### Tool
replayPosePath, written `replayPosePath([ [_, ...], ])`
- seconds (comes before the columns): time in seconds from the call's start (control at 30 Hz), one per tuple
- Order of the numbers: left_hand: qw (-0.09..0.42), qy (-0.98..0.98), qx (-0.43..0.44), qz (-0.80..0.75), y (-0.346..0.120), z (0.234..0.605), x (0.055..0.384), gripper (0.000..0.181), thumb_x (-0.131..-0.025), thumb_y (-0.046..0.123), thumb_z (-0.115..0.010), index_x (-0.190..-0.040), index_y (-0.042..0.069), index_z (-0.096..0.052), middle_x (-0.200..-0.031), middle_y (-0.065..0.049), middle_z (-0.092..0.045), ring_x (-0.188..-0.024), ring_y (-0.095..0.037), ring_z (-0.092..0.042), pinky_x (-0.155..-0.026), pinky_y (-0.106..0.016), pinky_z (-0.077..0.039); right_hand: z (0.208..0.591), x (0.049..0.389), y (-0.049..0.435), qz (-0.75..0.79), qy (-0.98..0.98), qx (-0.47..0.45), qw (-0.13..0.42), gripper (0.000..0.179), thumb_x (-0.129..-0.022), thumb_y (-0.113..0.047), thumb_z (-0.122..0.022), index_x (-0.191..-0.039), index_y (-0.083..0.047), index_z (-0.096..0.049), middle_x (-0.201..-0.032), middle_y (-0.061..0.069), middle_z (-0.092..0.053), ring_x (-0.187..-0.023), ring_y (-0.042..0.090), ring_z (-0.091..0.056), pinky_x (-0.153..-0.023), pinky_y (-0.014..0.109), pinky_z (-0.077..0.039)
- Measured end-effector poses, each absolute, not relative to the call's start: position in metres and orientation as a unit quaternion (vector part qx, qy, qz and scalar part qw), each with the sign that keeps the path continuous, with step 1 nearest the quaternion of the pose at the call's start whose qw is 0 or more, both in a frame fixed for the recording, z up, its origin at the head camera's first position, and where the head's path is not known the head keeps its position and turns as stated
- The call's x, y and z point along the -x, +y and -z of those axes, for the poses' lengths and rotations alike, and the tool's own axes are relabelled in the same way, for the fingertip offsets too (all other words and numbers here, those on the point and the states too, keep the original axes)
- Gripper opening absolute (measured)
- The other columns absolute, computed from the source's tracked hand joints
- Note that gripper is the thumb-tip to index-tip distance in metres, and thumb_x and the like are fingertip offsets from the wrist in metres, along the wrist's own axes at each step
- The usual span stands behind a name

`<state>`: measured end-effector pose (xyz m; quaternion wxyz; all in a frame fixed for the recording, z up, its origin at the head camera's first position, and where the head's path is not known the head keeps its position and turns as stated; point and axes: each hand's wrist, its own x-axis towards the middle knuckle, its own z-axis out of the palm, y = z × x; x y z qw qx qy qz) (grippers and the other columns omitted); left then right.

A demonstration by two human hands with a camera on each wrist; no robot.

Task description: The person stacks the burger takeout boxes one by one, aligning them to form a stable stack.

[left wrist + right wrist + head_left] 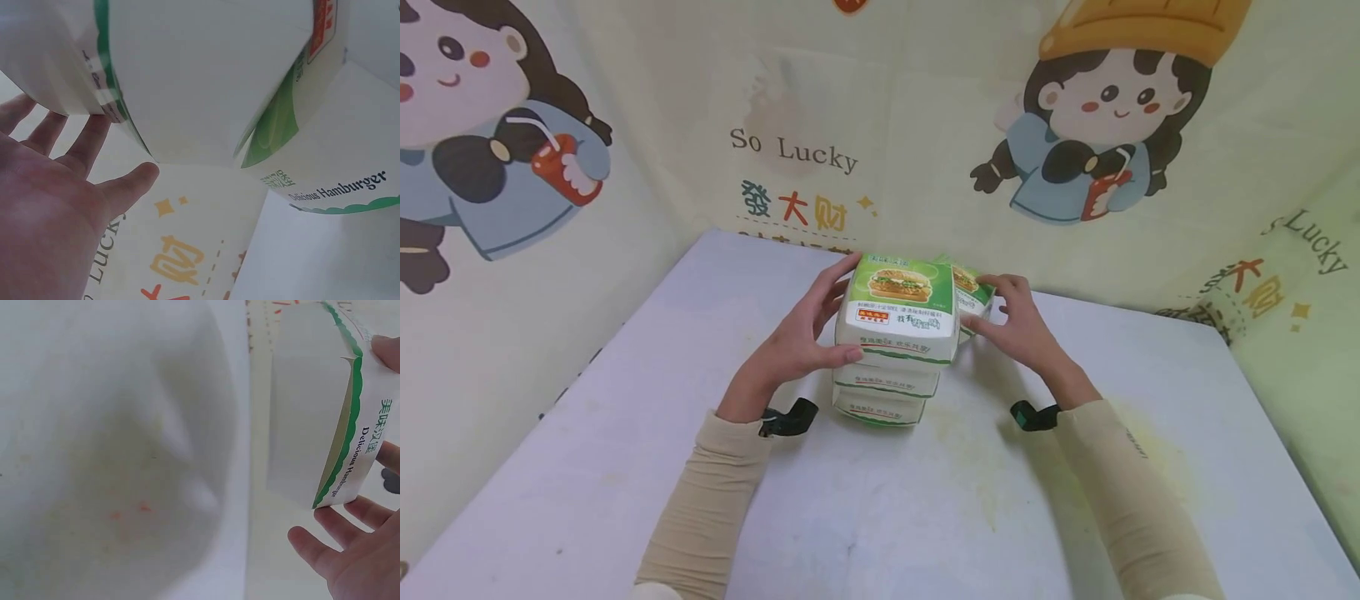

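Green-and-white hamburger boxes are stacked near the middle of the table in the head view. My left hand (793, 337) grips the uppermost box (898, 287) by its left side, thumb at the front. Beneath it show a middle box (887, 381) and a bottom box (880, 408). In the left wrist view the gripped box (200, 81) is tilted over a printed box (350, 156). My right hand (1022, 325) holds another box (973, 292), tilted, behind and right of the stack and partly hidden by it. Fingers and thumb span that box (365, 437) in the right wrist view.
The white table (880, 517) extends around the stack and has faint yellowish stains. A printed cloth (917, 167) with cartoon figures hangs behind and beside it. Black wrist mounts (790, 417) stick out inward from both sleeves.
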<state>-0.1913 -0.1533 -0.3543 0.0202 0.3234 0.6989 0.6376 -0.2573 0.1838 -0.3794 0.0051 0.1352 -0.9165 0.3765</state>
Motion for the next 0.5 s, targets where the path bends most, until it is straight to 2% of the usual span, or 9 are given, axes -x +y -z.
replayPosePath([
  [0.3, 0.020, 0.698, -0.327, -0.636, -0.153, 0.353, 0.190, 0.101, -0.079, 0.020, -0.079, -0.158, 0.030, -0.017, -0.162, 0.010, -0.020, -0.149, -0.026, -0.026, -0.121, -0.053, -0.021, 0.359, 0.250, 0.187, -0.384, -0.912, -0.139, 0.028, 0.071, -0.090, -0.042, -0.070, -0.148, -0.015, -0.039, -0.152, 0.016, -0.026, -0.136, 0.038, -0.035, -0.112, 0.059, -0.037],
  [0.5, 0.024, 0.700, -0.320, -0.638, -0.155, 0.352, 0.189, 0.101, -0.079, 0.021, -0.080, -0.158, 0.031, -0.017, -0.162, 0.011, -0.019, -0.148, -0.020, -0.027, -0.122, -0.050, -0.022, 0.345, 0.248, 0.189, -0.386, -0.911, -0.136, 0.039, 0.072, -0.090, -0.042, -0.069, -0.148, -0.015, -0.038, -0.152, 0.015, -0.026, -0.136, 0.037, -0.035, -0.112, 0.059, -0.036],
])
